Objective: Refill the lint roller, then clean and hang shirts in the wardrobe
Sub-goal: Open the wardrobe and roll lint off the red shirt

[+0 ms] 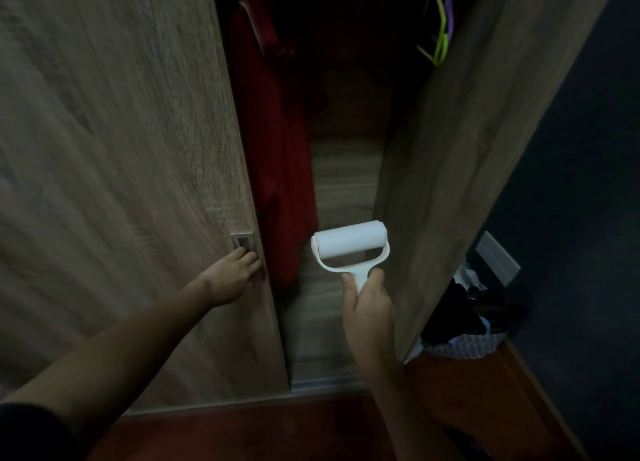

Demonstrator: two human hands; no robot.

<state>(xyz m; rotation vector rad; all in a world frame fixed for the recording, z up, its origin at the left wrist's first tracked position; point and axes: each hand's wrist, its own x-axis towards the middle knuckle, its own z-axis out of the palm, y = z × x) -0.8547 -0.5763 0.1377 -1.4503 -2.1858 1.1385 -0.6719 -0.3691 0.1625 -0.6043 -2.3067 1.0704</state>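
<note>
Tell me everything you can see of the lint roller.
The lint roller is white, seemingly plastic: a wide roll with a clean surface, set in a forked frame narrowing to a short handle. It is held roll uppermost, its right end slightly higher, before the open gap of the wardrobe, right of the hanging red garment and apart from it. Only the right hand touches it, curled round the handle.
</note>
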